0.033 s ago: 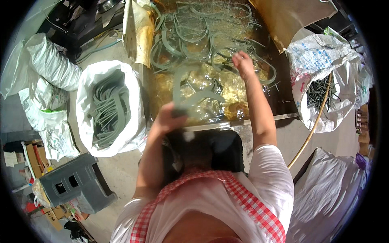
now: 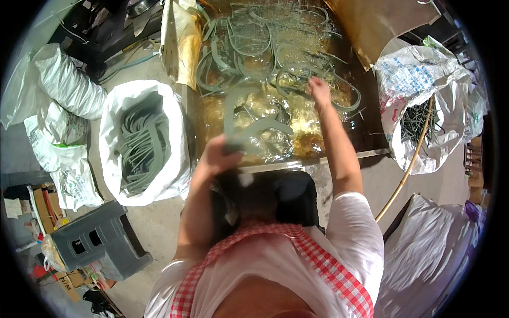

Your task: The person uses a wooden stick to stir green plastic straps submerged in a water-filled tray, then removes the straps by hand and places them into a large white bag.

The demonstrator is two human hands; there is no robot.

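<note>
My left hand (image 2: 218,157) is closed around a flat grey-green flexible strip (image 2: 265,125) at the front edge of a water-filled trough (image 2: 366,154). The strip curves up from my fingers over the water. Motion blurs this hand a little. My right hand (image 2: 319,91) is over the water farther back, its fingers drawn together. It is beside a looped strip (image 2: 351,107) lying in the trough; what its fingers hold, if anything, cannot be made out. Several more curved strips (image 2: 250,53) lie in the rippling water behind.
A white sack (image 2: 181,153) packed with folded strips (image 2: 143,140) stands left of the trough. On the right, another sack (image 2: 405,71) holds thin dark offcuts (image 2: 416,123), and a long cane (image 2: 405,177) leans into it. A grey plastic stool (image 2: 101,241) lies at the lower left.
My right hand has come slightly nearer to me, its fingers drawing together. The looped strip beside it has shifted. My left hand stays nearly in place with its strip.
</note>
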